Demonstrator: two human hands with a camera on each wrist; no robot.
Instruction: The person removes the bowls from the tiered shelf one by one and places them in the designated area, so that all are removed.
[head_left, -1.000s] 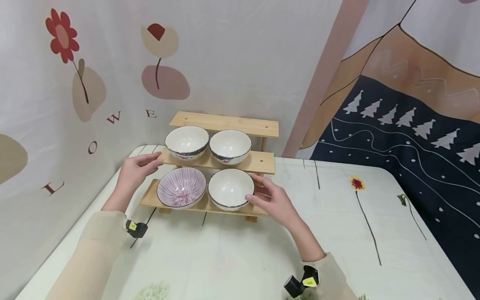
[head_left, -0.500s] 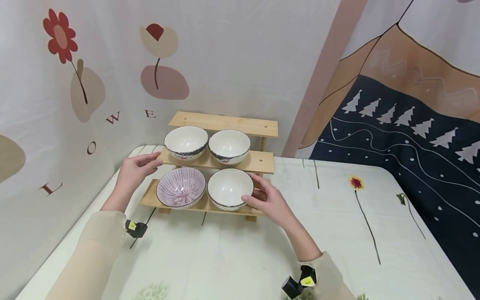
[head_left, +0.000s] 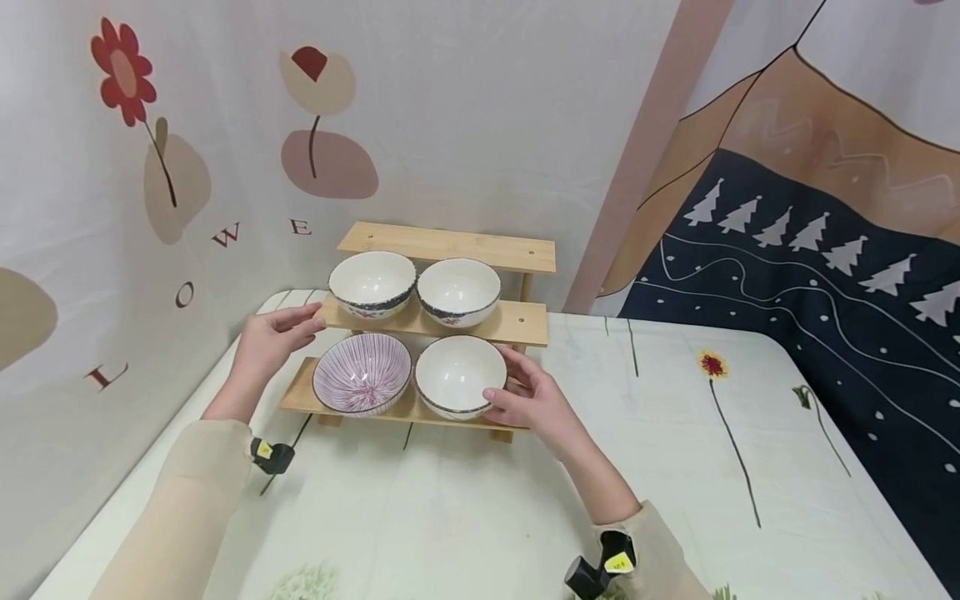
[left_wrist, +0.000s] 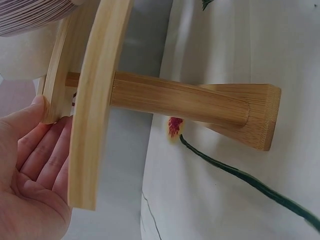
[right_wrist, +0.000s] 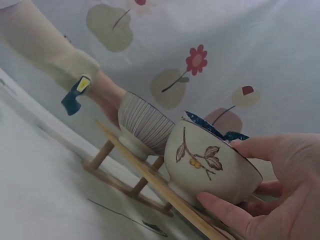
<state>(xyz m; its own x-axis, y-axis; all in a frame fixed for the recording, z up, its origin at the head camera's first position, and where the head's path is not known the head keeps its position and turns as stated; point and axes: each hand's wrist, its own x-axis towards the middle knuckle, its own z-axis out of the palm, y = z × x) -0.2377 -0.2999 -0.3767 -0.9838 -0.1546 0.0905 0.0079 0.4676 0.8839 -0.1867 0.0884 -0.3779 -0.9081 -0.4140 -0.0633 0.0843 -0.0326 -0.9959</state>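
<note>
A three-step wooden display rack (head_left: 442, 243) bears bowls on its lower two shelves. My left hand (head_left: 273, 337) holds the left end of the middle shelf (head_left: 525, 325); in the left wrist view the thumb lies on one face of the board (left_wrist: 59, 95), fingers behind it. My right hand (head_left: 543, 408) grips the white bowl (head_left: 459, 375) at the right of the bottom shelf. Its outside carries a brown leaf sprig, as the right wrist view of this bowl (right_wrist: 210, 165) shows. Beside it sits a purple-striped bowl (head_left: 363, 375).
Two white bowls with dark patterned rims, the left one (head_left: 372, 279) and the right one (head_left: 459, 287), stand on the middle shelf. A flower-printed cloth (head_left: 637, 450) covers the table. Printed curtains (head_left: 480, 125) hang close behind the rack.
My right thumb has shifted slightly left on the white bowl. The left hand, the bowls and the rack stay in place.
</note>
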